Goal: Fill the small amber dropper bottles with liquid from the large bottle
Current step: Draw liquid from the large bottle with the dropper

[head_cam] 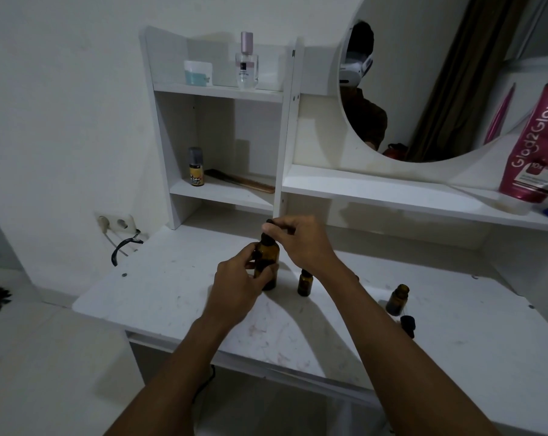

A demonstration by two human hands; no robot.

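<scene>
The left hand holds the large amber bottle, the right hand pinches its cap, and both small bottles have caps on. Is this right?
One thing is wrong. In the head view the right small bottle is open; its cap lies beside it. The left hand, the right hand and the capped small bottle are as stated.

Dim, cool-grey indoor light w/ soft arm shadows on the surface (172,294). Wide-angle bend at edges: pink tube (532,143) at right leans hard. Corners darken; left hand (234,287) slightly blurred.
</scene>
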